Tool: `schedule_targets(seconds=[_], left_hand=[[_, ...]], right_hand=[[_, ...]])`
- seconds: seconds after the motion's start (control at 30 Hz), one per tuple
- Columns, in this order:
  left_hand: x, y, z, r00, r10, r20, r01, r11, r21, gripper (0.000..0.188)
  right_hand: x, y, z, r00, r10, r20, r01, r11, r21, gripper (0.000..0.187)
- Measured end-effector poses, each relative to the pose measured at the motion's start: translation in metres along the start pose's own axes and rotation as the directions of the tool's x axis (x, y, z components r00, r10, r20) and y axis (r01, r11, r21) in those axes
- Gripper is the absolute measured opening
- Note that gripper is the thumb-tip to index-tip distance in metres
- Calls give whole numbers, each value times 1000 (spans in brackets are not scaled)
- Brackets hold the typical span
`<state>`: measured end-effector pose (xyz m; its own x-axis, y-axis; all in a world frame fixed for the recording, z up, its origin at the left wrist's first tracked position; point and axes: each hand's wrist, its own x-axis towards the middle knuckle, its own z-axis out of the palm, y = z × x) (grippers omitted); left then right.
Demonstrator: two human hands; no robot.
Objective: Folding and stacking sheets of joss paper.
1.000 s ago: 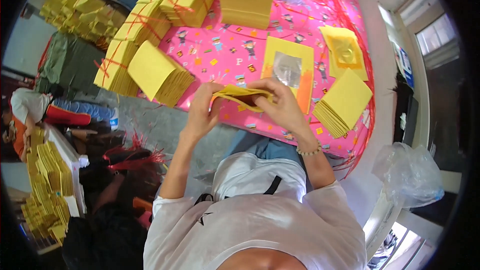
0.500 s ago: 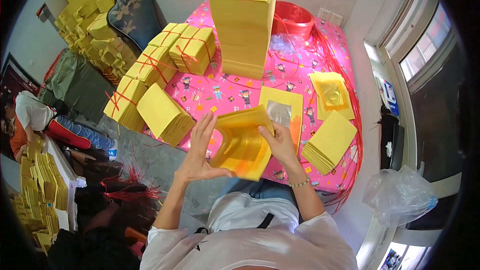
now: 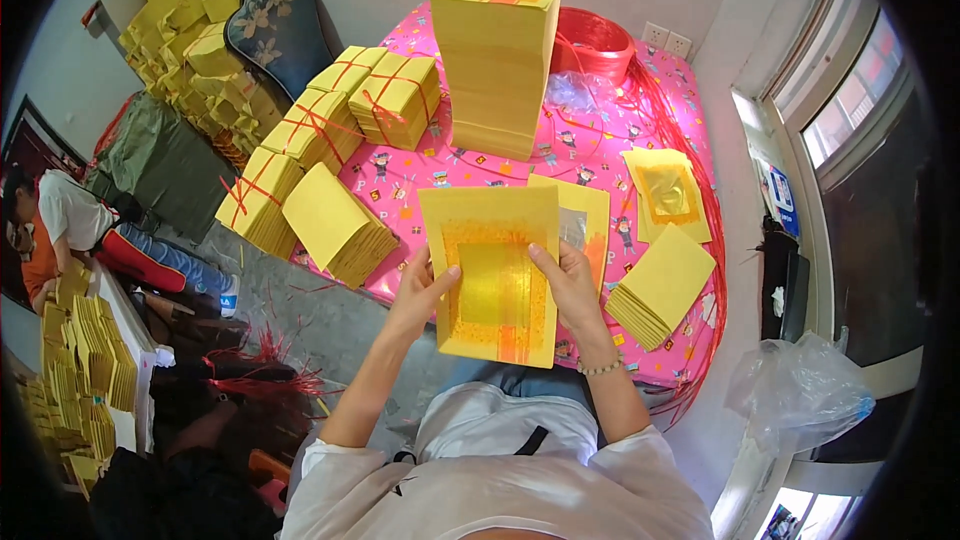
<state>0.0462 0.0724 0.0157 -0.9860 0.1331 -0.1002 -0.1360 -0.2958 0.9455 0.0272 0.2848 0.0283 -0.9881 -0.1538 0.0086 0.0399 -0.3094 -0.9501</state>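
Note:
Between my two hands stands a sheaf of yellow joss paper point(image 3: 497, 290), its gold foil square and orange print turned toward me. My left hand point(image 3: 415, 295) grips the left edge, thumb across the front. At the right edge my right hand point(image 3: 572, 290) holds it the same way; the fingers behind are partly hidden. Just beyond lies another yellow sheet with a silvery patch point(image 3: 574, 228), partly covered by the sheaf. To the right are a folded pile of yellow paper point(image 3: 668, 275) and sheets with a gold square point(image 3: 670, 198).
A tall yellow paper stack point(image 3: 495, 80) rises from the pink patterned tablecloth point(image 3: 480, 172). Bundles tied with red string point(image 3: 398, 100) and an untied pile point(image 3: 335, 220) line the left side. Behind is a red basin point(image 3: 600, 45) with trailing strings. Another person point(image 3: 75, 215) bends at far left.
The sheaf, curved and tilted half a second ago, is now flat and upright, gold face toward me. My left hand has gone from spread fingers beside it to gripping its edge.

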Motion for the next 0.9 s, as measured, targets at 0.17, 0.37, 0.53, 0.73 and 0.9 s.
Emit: schedule_targets(seconds=[0.17,0.37,0.53,0.73,0.9], left_hand=[[8,-3,3,981,108,-160,-99,993,59,57],[14,-9,9,927,283,-248,-236,950,203,65],[12,-8,13,892,383,-240,-296,896,330,63],[9,-5,9,813,528,-245,-433,830,353,60],[0,-2,16,749,593,-295,-448,782,435,44]], right_hand=[[-8,-10,8,997,-68,34,69,997,-43,37],[-17,-7,16,975,10,223,-42,990,138,47],[-17,2,17,985,-54,163,53,999,12,45],[-20,16,19,973,-184,139,212,951,-224,35],[-27,-12,35,926,-245,287,324,907,-269,41]])
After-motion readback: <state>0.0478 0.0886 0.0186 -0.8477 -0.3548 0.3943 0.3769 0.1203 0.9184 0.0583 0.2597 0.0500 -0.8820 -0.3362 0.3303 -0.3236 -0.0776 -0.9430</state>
